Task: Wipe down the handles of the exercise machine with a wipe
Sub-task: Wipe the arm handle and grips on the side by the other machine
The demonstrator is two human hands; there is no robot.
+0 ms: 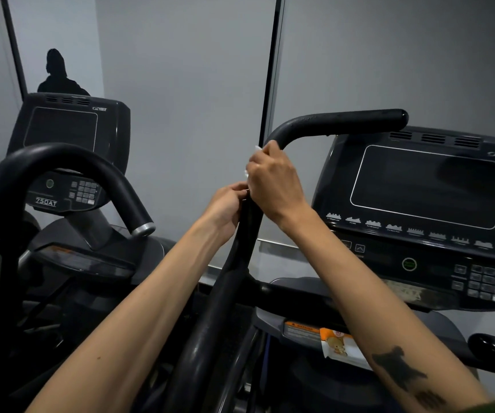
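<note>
You face 2 exercise machines side by side before a grey wall. The right machine [419,263] carries 1 dark console [425,186] with a blank screen and a keypad low on its right. The left machine [70,234] shows 1 console [67,129] of the same make, with a label reading 750AT beneath it and 1 curved black handle [61,162] ending in a silver cap.

Between them rises 1 long black handle [240,239] of the right machine, running up from the bottom middle and bending right into a horizontal bar across the top. 2 bare forearms reach up to it. Your right hand [273,183] curls its fingers around the handle just below the bend, gripping 1 white wipe [256,149] against it; only small white edges peek out at the knuckles. Your left hand [225,204] sits just beneath, touching the right one, its fingers curled and pinching at the handle or the wipe's lower edge; you cannot tell which.

1 orange-and-white packet [338,347] lies on the machine's lower tray.
</note>
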